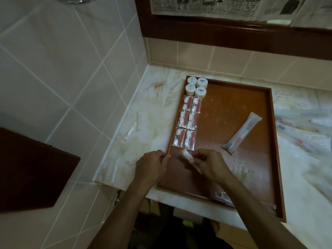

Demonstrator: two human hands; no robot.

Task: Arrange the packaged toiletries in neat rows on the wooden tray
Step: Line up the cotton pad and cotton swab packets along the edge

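A wooden tray (251,97) lies on the marble counter. Along its left side stand several round white containers (196,86), and below them two columns of clear packets with red and white contents (186,121). A long clear toothbrush packet (242,132) lies slanted at the tray's right. My left hand (152,166) curls over the tray's near left rim. My right hand (208,163) pinches a small blurred clear packet (186,156) just below the packet columns.
Several small clear packets (133,126) lie on the counter left of the tray. A blurred heap of clear packets (303,132) covers the counter to the right. Tiled walls close the left and back. A dark wooden panel (30,169) juts out at lower left.
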